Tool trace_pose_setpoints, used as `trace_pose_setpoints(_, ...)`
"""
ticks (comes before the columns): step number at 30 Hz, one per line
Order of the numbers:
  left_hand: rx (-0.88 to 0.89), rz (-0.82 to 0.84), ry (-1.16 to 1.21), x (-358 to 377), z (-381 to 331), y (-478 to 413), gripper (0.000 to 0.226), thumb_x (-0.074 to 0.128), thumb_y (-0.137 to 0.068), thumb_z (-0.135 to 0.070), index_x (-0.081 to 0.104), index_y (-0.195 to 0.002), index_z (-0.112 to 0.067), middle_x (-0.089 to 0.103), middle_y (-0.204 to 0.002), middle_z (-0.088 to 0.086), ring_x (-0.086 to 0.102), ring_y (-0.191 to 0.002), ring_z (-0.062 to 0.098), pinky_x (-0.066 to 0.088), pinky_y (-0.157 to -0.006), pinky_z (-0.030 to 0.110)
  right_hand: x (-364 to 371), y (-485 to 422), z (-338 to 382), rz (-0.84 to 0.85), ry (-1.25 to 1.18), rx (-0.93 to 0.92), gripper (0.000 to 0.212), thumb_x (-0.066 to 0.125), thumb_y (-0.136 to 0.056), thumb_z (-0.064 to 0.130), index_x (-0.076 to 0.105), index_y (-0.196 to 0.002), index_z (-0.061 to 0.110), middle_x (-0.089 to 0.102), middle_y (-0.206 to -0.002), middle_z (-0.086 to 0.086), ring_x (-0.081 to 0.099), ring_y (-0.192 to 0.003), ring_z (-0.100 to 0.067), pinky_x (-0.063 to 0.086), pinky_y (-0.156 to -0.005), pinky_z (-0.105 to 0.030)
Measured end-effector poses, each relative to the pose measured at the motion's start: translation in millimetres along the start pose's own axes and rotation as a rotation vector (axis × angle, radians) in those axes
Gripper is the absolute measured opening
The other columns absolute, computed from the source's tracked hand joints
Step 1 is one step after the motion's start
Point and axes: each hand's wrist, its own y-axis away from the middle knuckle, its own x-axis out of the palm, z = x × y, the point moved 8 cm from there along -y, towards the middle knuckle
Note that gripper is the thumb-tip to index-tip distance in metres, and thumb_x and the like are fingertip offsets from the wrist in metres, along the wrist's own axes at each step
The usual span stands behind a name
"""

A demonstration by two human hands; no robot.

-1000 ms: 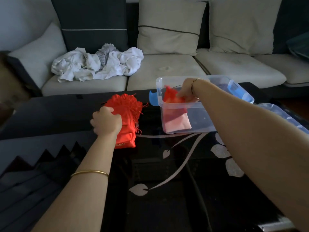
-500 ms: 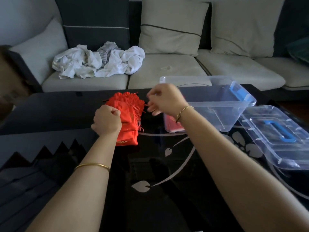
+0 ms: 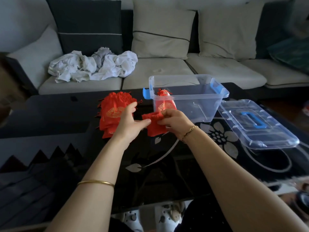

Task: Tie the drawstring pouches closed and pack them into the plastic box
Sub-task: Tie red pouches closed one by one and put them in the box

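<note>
You hold one red pouch [image 3: 154, 126] at the frame's centre, just in front of the plastic box [image 3: 209, 96], placed, I judge, for drawing its cord. Your right hand [image 3: 175, 122] pinches the gathered mouth. Your left hand [image 3: 129, 124], fingers fairly straight, steadies the pouch's left edge with its thumb. That hand partly hides the stack [image 3: 115, 111] at centre-left. One tied pouch [image 3: 164, 102] stands in the box's left end. The cords are too fine to make out.

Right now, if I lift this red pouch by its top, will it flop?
Probably floppy: the pouch looks like thin cloth, bunched where the right hand pinches its top. Likely light, since it looks flat and unfilled. Unlikely to roll.
</note>
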Motion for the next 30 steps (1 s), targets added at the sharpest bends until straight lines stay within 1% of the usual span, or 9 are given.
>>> trace_pose_setpoints(3,0.112,0.106,-0.162,17.4,-8.4,0.4,0.030,0.063,-0.086,-0.006,0.062,-0.115,-0.015,0.063,-0.113,0.002,0.062,-0.088,0.014,0.052,-0.085,0.036,-7.7,3.9,-12.9,-0.019,0.037,-0.003,0.029,0.053,-0.079,-0.014,0.058,-0.076,0.015,0.058,-0.083,-0.007,0.055,-0.091,-0.028,0.047,-0.093,-0.050)
trace_pose_setpoints(6,0.181,0.130,-0.374,25.8,-9.0,3.3,0.012,0.062,-0.087,-0.008,0.068,-0.094,-0.014,0.066,-0.092,-0.002,0.062,-0.088,0.016,0.046,-0.074,0.022,-16.3,4.0,-28.0,-0.057,-0.049,0.087,0.023,0.052,-0.084,-0.006,0.058,-0.096,0.013,0.062,-0.090,-0.012,0.059,-0.089,-0.022,0.049,-0.088,-0.042)
trace_pose_setpoints(10,0.180,0.152,-0.426,27.7,-2.0,2.2,0.013,0.062,-0.087,-0.009,0.070,-0.094,-0.016,0.067,-0.092,-0.004,0.060,-0.086,0.009,0.040,-0.065,0.011,-26.4,6.1,-30.8,-0.058,-0.056,0.080,0.040,0.051,-0.085,-0.004,0.047,-0.117,0.019,0.071,-0.092,-0.009,0.069,-0.083,-0.016,0.051,-0.085,-0.035)
trace_pose_setpoints(13,0.188,0.147,-0.444,25.9,-1.7,1.2,0.013,0.063,-0.086,-0.009,0.071,-0.093,-0.016,0.067,-0.090,-0.005,0.060,-0.085,0.008,0.038,-0.066,0.008,-24.3,6.2,-26.5,-0.035,0.118,0.035,0.031,0.052,-0.083,-0.010,0.060,-0.109,0.004,0.069,-0.084,-0.006,0.067,-0.078,-0.014,0.052,-0.073,-0.024)
trace_pose_setpoints(15,0.198,0.143,-0.437,24.4,-3.2,1.5,0.013,0.063,-0.085,-0.008,0.071,-0.092,-0.015,0.067,-0.089,-0.005,0.060,-0.085,0.009,0.039,-0.067,0.009,-24.1,5.0,-25.8,-0.048,0.289,-0.007,0.020,0.059,-0.081,-0.006,0.067,-0.094,0.006,0.065,-0.074,-0.002,0.062,-0.070,-0.012,0.051,-0.068,-0.021)
trace_pose_setpoints(19,0.188,0.141,-0.416,20.2,-2.7,1.7,0.013,0.063,-0.085,-0.008,0.071,-0.094,-0.013,0.068,-0.092,-0.001,0.062,-0.088,0.012,0.042,-0.070,0.015,-27.0,1.4,-23.5,-0.113,0.547,-0.065,0.020,0.065,-0.083,0.011,0.059,-0.067,0.023,0.058,-0.067,0.003,0.052,-0.064,-0.010,0.048,-0.072,-0.030)
trace_pose_setpoints(23,0.145,0.100,-0.526,11.0,2.9,-0.9,0.021,0.061,-0.087,-0.007,0.065,-0.106,-0.015,0.066,-0.102,0.001,0.061,-0.096,0.017,0.050,-0.083,0.030,-38.5,2.5,-15.0,-0.151,0.533,-0.093,0.013,0.059,-0.087,0.014,0.059,-0.074,0.015,0.064,-0.082,-0.008,0.061,-0.077,-0.018,0.052,-0.074,-0.033)
trace_pose_setpoints(26,0.125,-0.004,-0.645,-2.1,3.8,-1.4,0.020,0.056,-0.091,-0.008,0.064,-0.108,-0.013,0.065,-0.104,0.004,0.061,-0.096,0.022,0.051,-0.085,0.039,-48.2,7.0,-9.3,-0.174,0.510,-0.101,0.011,0.055,-0.089,0.012,0.061,-0.081,0.007,0.068,-0.073,-0.007,0.064,-0.059,-0.015,0.048,-0.057,-0.021)
trace_pose_setpoints(30,0.102,-0.078,-0.728,-13.4,0.1,0.6,0.016,0.054,-0.094,-0.014,0.068,-0.101,-0.011,0.067,-0.098,0.006,0.063,-0.089,0.026,0.053,-0.078,0.042,-59.8,12.1,1.1,-0.255,0.633,-0.150,0.013,0.055,-0.090,0.013,0.065,-0.085,0.007,0.065,-0.065,-0.001,0.059,-0.051,-0.010,0.048,-0.055,-0.018)
